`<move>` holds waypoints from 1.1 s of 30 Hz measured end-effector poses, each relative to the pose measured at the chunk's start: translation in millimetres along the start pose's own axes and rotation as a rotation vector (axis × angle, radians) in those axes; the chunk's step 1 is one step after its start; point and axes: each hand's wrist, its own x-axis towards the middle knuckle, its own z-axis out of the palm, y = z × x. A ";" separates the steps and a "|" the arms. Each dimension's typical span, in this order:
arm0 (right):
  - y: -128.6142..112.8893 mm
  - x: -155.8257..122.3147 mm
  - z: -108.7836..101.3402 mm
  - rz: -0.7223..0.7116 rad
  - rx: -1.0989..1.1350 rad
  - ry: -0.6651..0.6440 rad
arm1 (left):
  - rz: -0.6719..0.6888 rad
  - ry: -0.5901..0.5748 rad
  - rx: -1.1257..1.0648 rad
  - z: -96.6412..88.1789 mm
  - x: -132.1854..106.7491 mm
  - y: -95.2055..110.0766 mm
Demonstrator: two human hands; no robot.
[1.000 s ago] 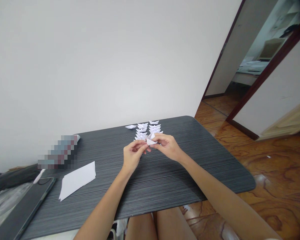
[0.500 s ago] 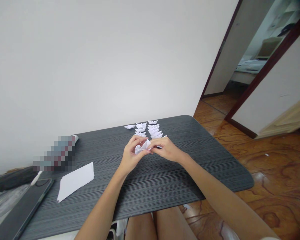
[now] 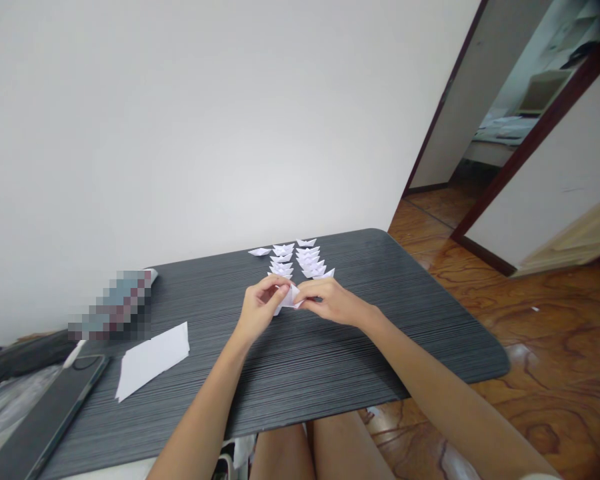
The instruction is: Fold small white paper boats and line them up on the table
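Note:
Between both hands, above the dark table, is a folded piece of white paper [image 3: 289,297]. My left hand [image 3: 260,305] pinches its upper left side with thumb and fingers. On the other side, my right hand [image 3: 333,300] is closed on the right edge. The fingers hide part of the folds. Just beyond the hands, several small white paper boats [image 3: 307,257] stand in two rows, with one more paper boat [image 3: 259,252] lying to their left near the wall.
A stack of white paper sheets [image 3: 153,360] lies on the dark table [image 3: 340,363] at the left. Farther left are a phone-like dark slab [image 3: 55,413] and a blurred-out object [image 3: 117,303]. A white wall [image 3: 205,120] borders the table's far edge.
My left hand has shifted its grip from around the paper to a pinch at its upper left. The paper has turned and looks flatter. My right hand has barely moved.

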 end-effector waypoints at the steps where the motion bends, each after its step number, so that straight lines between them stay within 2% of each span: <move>1: -0.6 0.0 0.0 -0.003 -0.001 -0.005 | -0.014 -0.007 -0.006 -0.2 0.1 -0.2; 5: -1.4 0.5 1.2 0.013 0.004 0.036 | -0.036 0.022 -0.013 -1.2 -0.1 -1.7; 11: 0.4 -0.6 4.4 0.139 0.116 0.061 | 0.025 0.036 0.039 -1.7 -1.4 -0.4; 16: -1.6 -0.5 3.7 0.246 0.294 0.109 | 0.143 0.007 0.143 -0.2 -4.1 4.7; 22: 0.8 0.6 2.8 0.291 0.291 0.104 | 0.303 -0.047 0.348 1.3 -7.5 4.9; 25: 2.9 0.2 4.2 0.297 0.313 0.116 | 0.359 -0.038 0.445 3.4 -8.1 2.0; 28: 3.4 0.2 5.6 0.313 0.386 0.113 | 0.347 0.015 0.454 6.1 -7.8 0.4; 33: 4.1 2.1 5.1 0.399 0.555 0.076 | 0.222 0.056 0.341 6.9 -5.8 1.7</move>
